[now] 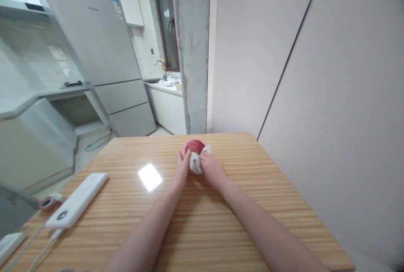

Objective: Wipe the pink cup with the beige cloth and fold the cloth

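Near the far edge of the wooden table [132, 221], a round pinkish-red bowl [195, 146] is tilted so that its darker red inside shows. My left hand [182, 162] grips the bowl's left side, with the thumb over the near rim. A folded white cloth [195, 163] hangs over the bowl's near side, and part of it sticks out on the right. My right hand [210, 166] is closed on this cloth, pressing it against the bowl. The fingertips of my right hand are partly hidden by the cloth.
A white power bank [78, 200] with cables lies at the table's left, beside a small pink roll-like object [50, 202]. Another white device [11, 244] sits at the lower left corner. A pale wall [303, 95] runs along the right; a fridge [88, 40] stands beyond the table.
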Tool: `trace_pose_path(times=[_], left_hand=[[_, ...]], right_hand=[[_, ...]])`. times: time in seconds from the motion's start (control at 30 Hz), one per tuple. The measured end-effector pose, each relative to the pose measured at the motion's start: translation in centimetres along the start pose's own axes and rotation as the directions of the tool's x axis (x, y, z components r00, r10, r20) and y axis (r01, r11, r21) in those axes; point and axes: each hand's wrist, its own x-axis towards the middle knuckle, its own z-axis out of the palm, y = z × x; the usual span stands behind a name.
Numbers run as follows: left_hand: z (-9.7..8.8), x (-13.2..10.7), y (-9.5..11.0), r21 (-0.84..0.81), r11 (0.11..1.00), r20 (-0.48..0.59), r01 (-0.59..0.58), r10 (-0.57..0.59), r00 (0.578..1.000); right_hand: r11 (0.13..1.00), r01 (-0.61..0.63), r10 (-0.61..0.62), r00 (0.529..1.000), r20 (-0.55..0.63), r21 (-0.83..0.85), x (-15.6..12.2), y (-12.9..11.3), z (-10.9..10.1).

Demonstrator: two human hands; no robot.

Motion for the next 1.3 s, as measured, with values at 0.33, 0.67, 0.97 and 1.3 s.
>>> trace_pose_path(times=[0.33, 0.67, 0.97, 1.3], left_hand=[[-1.0, 0.6, 1.6, 0.183, 0.982, -0.035, -0.05, 0.058, 0.998], [-1.5, 1.0, 1.5, 0.197, 0.98, -0.057, 0.005, 0.006, 0.998], [-0.2, 0.2, 0.1, -0.021, 0.998, 0.075, 0.063, -0.061, 0.995], [-2.1, 0.4, 3.1, 0.374, 0.884, 0.122, -0.281, 0.253, 0.96]], right_hand=[[0.997, 0.019, -0.019, 1.0, -0.003, -0.072, -0.1, -0.3, -0.5], [0.999, 0.033, -0.033, 0.999, 0.007, -0.034, 0.1, 0.2, 0.0], [1.0, -0.001, 0.001, 0.998, -0.062, -0.003, -0.1, 0.5, 0.0], [0.998, -0.036, 0.035, 0.999, -0.032, -0.054, 0.0, -1.0, -0.5]])
